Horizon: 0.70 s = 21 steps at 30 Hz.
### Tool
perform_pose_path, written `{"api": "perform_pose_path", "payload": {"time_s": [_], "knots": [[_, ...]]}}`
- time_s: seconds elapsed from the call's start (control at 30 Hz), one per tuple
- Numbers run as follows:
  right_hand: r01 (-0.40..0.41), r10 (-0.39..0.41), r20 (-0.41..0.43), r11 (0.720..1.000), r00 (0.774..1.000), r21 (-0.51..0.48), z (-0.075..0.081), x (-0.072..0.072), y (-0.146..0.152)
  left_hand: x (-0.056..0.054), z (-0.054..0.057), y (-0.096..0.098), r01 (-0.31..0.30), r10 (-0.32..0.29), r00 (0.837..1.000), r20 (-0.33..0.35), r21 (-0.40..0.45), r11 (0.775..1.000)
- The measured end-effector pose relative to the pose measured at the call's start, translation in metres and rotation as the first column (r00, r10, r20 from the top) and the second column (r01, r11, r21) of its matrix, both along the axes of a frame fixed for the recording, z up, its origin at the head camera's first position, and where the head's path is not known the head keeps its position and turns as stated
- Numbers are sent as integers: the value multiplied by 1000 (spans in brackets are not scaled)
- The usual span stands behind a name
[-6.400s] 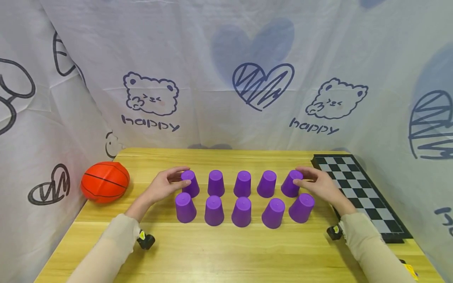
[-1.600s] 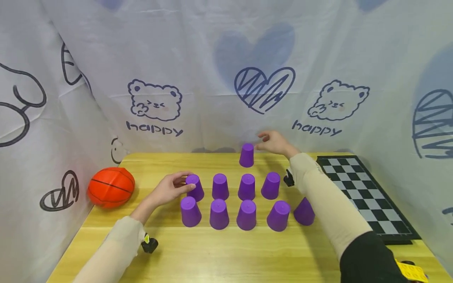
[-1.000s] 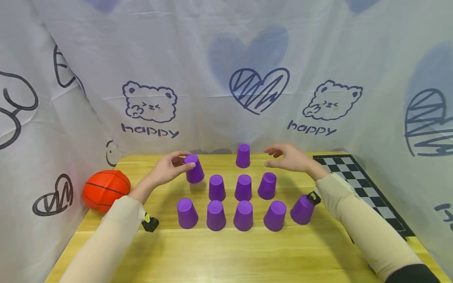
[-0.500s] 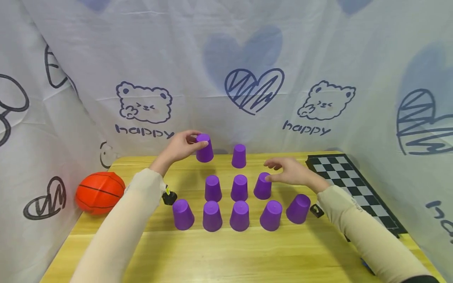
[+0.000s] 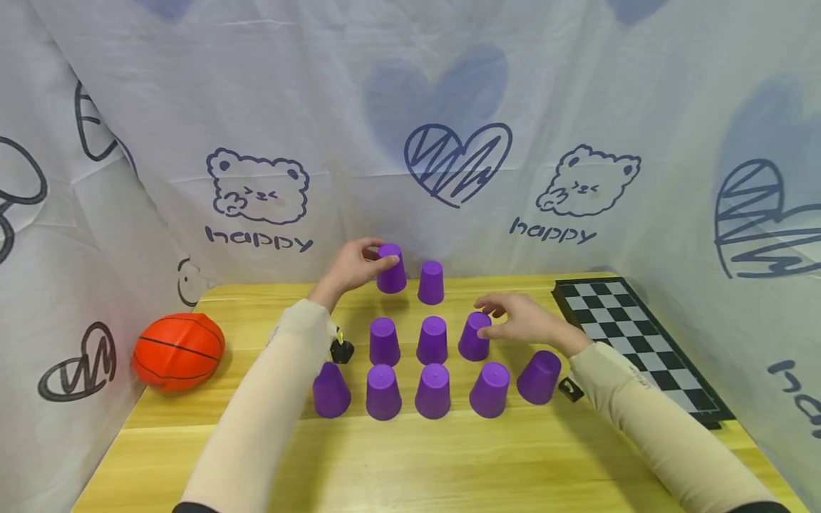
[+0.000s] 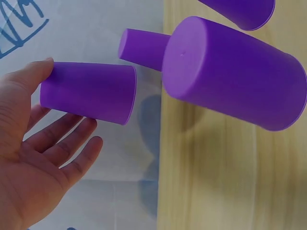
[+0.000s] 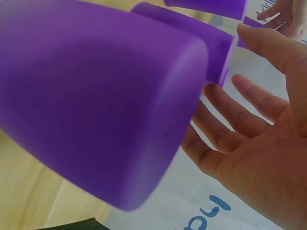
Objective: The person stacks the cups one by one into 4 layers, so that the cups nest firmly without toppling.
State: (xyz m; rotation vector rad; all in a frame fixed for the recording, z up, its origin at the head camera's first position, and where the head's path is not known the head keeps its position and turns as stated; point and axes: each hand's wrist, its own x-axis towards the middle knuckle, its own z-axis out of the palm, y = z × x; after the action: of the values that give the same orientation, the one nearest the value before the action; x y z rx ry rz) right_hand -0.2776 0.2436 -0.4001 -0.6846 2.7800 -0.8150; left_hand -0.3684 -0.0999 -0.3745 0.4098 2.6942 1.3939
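My left hand (image 5: 360, 265) pinches an upside-down purple plastic cup (image 5: 392, 269) between thumb and fingers at its top end, over the back of the table. Just right of it stands another purple cup (image 5: 431, 283). In the left wrist view the thumb is on one side of the held cup (image 6: 88, 91), the fingers on the other. My right hand (image 5: 522, 320) is at the right end of the middle row, fingers spread and thumb tip at the side of a cup (image 5: 473, 338). The right wrist view shows that hand (image 7: 254, 124) with relaxed fingers beside the cup (image 7: 192, 33).
Two more cups, one of them a middle cup (image 5: 432, 340), complete the middle row. Several inverted cups form the front row (image 5: 432, 392). An orange-red basketball-patterned ball (image 5: 179, 351) sits at the left edge, a black-and-white checkerboard (image 5: 635, 338) on the right. Printed cloth (image 5: 359, 199) hangs behind.
My right hand set a cup at the back, then moved back to the middle row's right end. My left hand lifted the middle row's left cup and carried it back and right beside it.
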Motion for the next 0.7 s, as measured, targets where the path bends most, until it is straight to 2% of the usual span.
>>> {"api": "perform_pose_path", "payload": {"time_s": [0.23,0.47,0.7], "knots": [[-25,24,-25,1000,999,-18,-7,-2,-2,-5,-8,9,-3,4,1000,14,-44,999],[-46,45,-31,999,998,-9,-11,-3,-3,-15,-24,11,-35,38,998,40,-55,998],[-14,14,-7,1000,1000,-6,-12,-2,-3,-23,-39,16,-56,59,997,49,-52,997]]}}
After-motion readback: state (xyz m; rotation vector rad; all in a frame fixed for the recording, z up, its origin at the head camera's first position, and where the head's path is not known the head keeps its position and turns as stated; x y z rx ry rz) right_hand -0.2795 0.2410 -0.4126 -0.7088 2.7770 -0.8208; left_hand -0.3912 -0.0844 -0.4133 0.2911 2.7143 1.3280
